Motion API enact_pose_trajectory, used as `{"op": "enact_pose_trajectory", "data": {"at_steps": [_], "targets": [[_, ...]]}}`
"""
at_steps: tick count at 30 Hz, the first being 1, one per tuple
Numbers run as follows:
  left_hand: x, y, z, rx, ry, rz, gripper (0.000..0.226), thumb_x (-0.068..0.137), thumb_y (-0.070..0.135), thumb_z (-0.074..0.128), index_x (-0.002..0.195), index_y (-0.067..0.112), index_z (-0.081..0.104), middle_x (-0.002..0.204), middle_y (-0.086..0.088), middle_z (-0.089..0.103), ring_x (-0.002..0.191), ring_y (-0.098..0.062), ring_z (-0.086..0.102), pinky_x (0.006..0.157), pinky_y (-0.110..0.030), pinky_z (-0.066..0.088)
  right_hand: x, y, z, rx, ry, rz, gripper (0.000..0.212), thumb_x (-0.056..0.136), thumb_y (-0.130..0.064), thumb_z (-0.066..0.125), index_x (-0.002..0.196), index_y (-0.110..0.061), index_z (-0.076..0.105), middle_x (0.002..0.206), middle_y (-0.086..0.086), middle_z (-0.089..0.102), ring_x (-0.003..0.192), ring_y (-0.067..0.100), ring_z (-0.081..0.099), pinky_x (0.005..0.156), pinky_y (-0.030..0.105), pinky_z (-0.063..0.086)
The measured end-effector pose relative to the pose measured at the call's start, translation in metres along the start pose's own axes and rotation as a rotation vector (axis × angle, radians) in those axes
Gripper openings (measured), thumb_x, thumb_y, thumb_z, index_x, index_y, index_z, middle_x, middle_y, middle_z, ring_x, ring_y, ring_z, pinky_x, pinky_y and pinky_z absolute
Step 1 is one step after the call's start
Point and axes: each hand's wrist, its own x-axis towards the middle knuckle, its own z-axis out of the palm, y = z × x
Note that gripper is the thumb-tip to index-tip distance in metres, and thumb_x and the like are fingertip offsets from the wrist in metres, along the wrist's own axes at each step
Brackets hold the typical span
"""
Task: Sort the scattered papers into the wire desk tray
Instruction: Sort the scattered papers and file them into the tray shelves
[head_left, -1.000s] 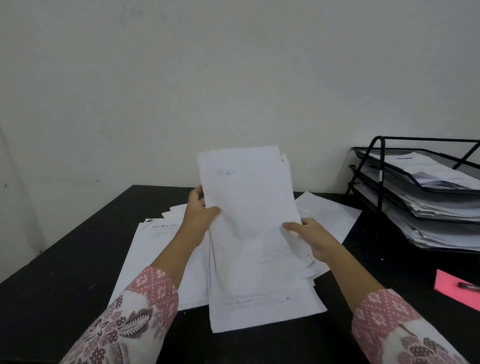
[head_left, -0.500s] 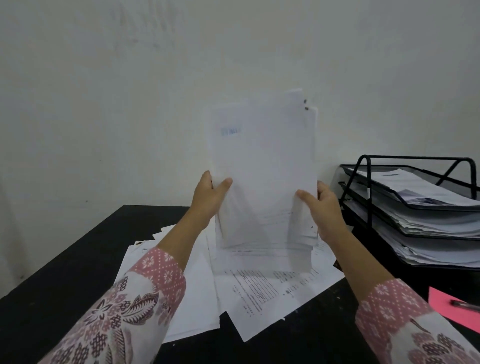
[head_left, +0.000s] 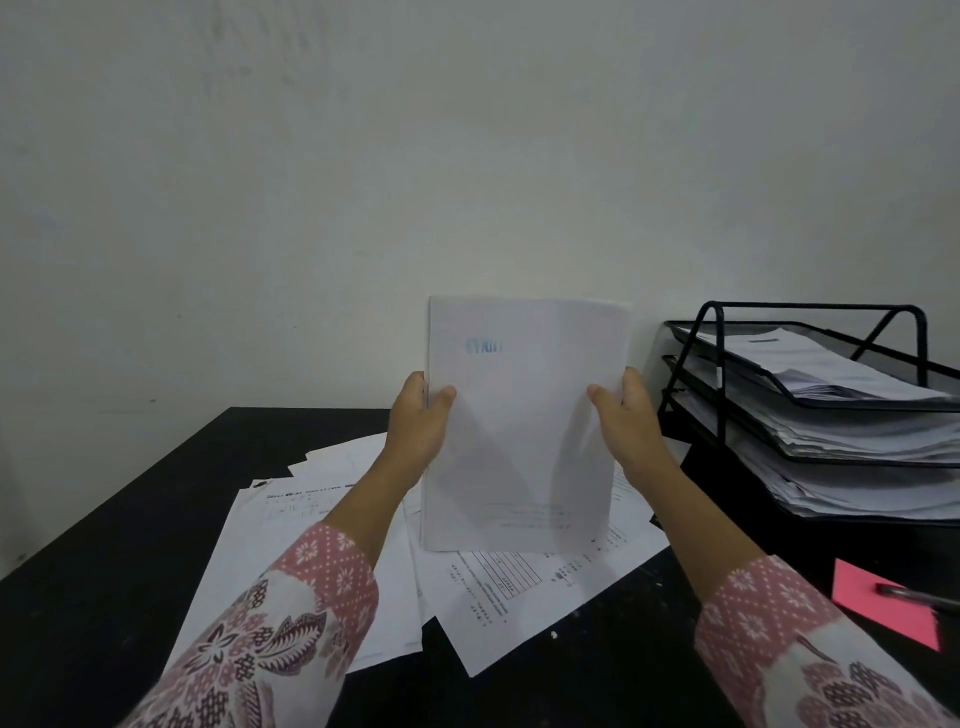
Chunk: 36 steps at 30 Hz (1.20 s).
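I hold a stack of white papers (head_left: 524, 415) upright in front of me, its bottom edge down on the loose sheets. My left hand (head_left: 418, 428) grips its left edge, thumb on the front. My right hand (head_left: 626, 421) grips its right edge the same way. A faint blue stamp shows near the stack's top left. More scattered papers (head_left: 322, 525) lie flat on the black desk (head_left: 104, 571) beneath and left of the stack. The black wire desk tray (head_left: 722, 364) stands at the right with three tiers, each holding papers.
A pink sticky note pad (head_left: 878, 603) with a dark pen (head_left: 919, 597) across it lies on the desk in front of the tray. A plain white wall rises right behind the desk.
The stack went from lying tilted over the desk to raised high, then came down so that it stands squared on the loose sheets. Both hands shifted to its side edges.
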Motion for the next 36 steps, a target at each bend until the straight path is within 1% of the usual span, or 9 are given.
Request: {"op": "enact_pose_trajectory", "data": {"at_steps": [3, 6, 10, 15, 17, 19, 26, 32, 36], "targets": [[-0.001, 0.002, 0.004, -0.037, -0.020, 0.022, 0.013, 0.096, 0.021, 0.049, 0.100, 0.008, 0.048, 0.091, -0.003, 0.055, 0.080, -0.015, 0.053, 0.072, -0.029, 0.046, 0.003, 0.000, -0.004, -0.062, 0.022, 0.022, 0.021, 0.096, -0.010, 0.042, 0.113, 0.002, 0.044, 0.116, 0.026, 0.053, 0.083, 0.025, 0.052, 0.069, 0.034, 0.046], [-0.005, 0.002, 0.008, -0.064, -0.111, 0.008, 0.013, 0.095, 0.023, 0.052, 0.106, 0.019, 0.045, 0.095, 0.009, 0.056, 0.086, -0.007, 0.057, 0.069, -0.023, 0.048, 0.004, -0.004, -0.013, -0.104, 0.056, 0.029, 0.025, 0.095, -0.009, 0.041, 0.116, 0.004, 0.042, 0.117, 0.027, 0.052, 0.101, 0.043, 0.053, 0.083, 0.049, 0.049], [-0.009, -0.001, 0.013, 0.017, -0.147, 0.048, 0.014, 0.096, 0.024, 0.050, 0.109, 0.020, 0.045, 0.095, 0.015, 0.054, 0.086, -0.005, 0.054, 0.068, -0.019, 0.045, 0.003, -0.014, -0.027, -0.070, 0.073, -0.009, 0.008, 0.094, -0.008, 0.045, 0.101, -0.004, 0.047, 0.092, 0.010, 0.053, 0.074, 0.020, 0.052, 0.061, 0.027, 0.044], [-0.014, 0.009, 0.036, -0.022, -0.212, 0.025, 0.011, 0.096, 0.020, 0.050, 0.107, 0.018, 0.050, 0.097, 0.008, 0.059, 0.085, -0.009, 0.057, 0.068, -0.020, 0.046, 0.003, -0.010, -0.066, -0.013, 0.125, 0.070, 0.012, 0.094, -0.022, 0.054, 0.084, -0.019, 0.048, 0.079, -0.002, 0.052, 0.070, 0.011, 0.049, 0.060, 0.022, 0.039], [-0.016, 0.008, 0.049, -0.035, -0.306, -0.055, 0.015, 0.096, 0.018, 0.050, 0.111, 0.015, 0.053, 0.104, 0.000, 0.062, 0.090, -0.017, 0.061, 0.074, -0.027, 0.050, 0.001, 0.001, -0.083, 0.051, 0.142, 0.184, 0.009, 0.093, -0.024, 0.053, 0.096, -0.016, 0.053, 0.094, 0.004, 0.058, 0.082, 0.016, 0.054, 0.070, 0.027, 0.042], [-0.019, 0.005, 0.068, 0.012, -0.409, -0.134, 0.022, 0.097, 0.015, 0.048, 0.118, 0.013, 0.053, 0.111, -0.005, 0.062, 0.095, -0.022, 0.061, 0.075, -0.029, 0.050, -0.003, 0.016, -0.100, 0.073, 0.150, 0.298, 0.025, 0.094, -0.021, 0.050, 0.116, -0.010, 0.053, 0.107, 0.010, 0.058, 0.094, 0.024, 0.055, 0.079, 0.031, 0.042], [-0.040, -0.020, 0.129, 0.248, -0.614, -0.250, 0.033, 0.097, 0.020, 0.045, 0.129, 0.014, 0.044, 0.126, -0.006, 0.055, 0.108, -0.024, 0.057, 0.095, -0.038, 0.047, -0.023, 0.067, -0.152, 0.015, 0.194, 0.582, 0.020, 0.095, -0.001, 0.041, 0.111, -0.008, 0.050, 0.085, 0.012, 0.054, 0.069, 0.021, 0.050, 0.069, 0.031, 0.042], [-0.065, -0.017, 0.173, 0.229, -0.669, -0.292, 0.038, 0.098, 0.022, 0.044, 0.135, 0.015, 0.041, 0.131, -0.006, 0.052, 0.111, -0.023, 0.054, 0.093, -0.036, 0.047, -0.025, 0.083, -0.195, -0.092, 0.269, 0.654, 0.032, 0.094, 0.004, 0.043, 0.125, 0.011, 0.048, 0.130, 0.032, 0.049, 0.113, 0.038, 0.053, 0.101, 0.047, 0.038], [-0.077, -0.008, 0.190, 0.149, -0.747, -0.333, 0.037, 0.098, 0.021, 0.045, 0.134, 0.015, 0.040, 0.122, -0.004, 0.054, 0.106, -0.022, 0.056, 0.085, -0.034, 0.049, -0.017, 0.088, -0.226, -0.173, 0.306, 0.665, 0.038, 0.095, -0.001, 0.044, 0.131, 0.010, 0.044, 0.137, 0.027, 0.044, 0.127, 0.039, 0.044, 0.102, 0.042, 0.038]]}}
